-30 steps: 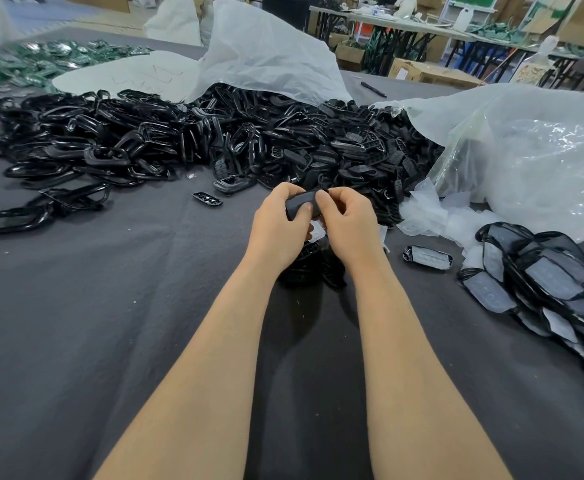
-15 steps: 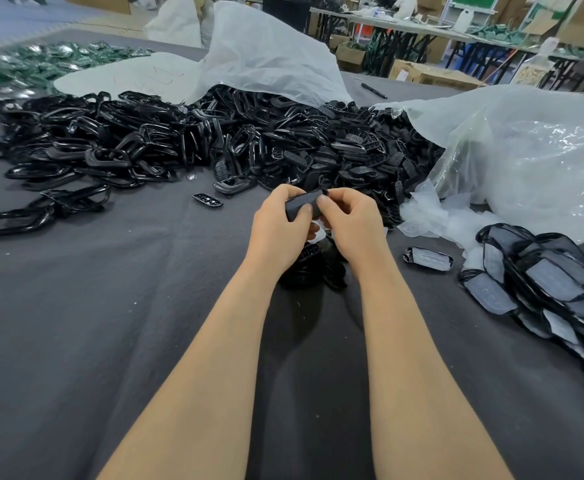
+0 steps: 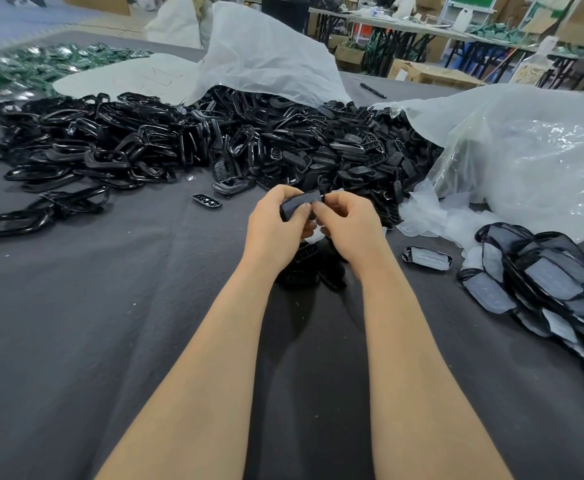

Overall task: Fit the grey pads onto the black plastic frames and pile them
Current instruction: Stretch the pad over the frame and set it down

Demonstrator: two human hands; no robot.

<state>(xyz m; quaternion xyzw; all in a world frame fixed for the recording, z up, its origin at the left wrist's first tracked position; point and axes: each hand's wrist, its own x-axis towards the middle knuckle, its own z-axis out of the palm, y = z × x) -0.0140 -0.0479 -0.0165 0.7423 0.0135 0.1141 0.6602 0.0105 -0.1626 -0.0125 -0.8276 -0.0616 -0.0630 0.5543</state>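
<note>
Little had shifted in the half second before: the left hand (image 3: pixel 276 227) kept its fingers curled round the small dark plastic frame piece (image 3: pixel 299 206), raised over the near middle of the dark grey cloth table (image 3: pixel 93 323), and the right hand (image 3: pixel 350 227) still pinched its right end. Loose glossy black frames (image 3: pixel 127 154) were heaped far left; grey-padded frames (image 3: pixel 543 282) lay piled right, beside a crumpled clear bag (image 3: pixel 525 161). Cluttered workbenches (image 3: pixel 404 25) stood beyond.

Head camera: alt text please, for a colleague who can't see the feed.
The left hand and right hand together pinch a small black frame above a dark cloth-covered table. A big heap of loose black frames lies behind them, and a pile of frames fitted with grey pads sits at the right, near a clear plastic bag.
</note>
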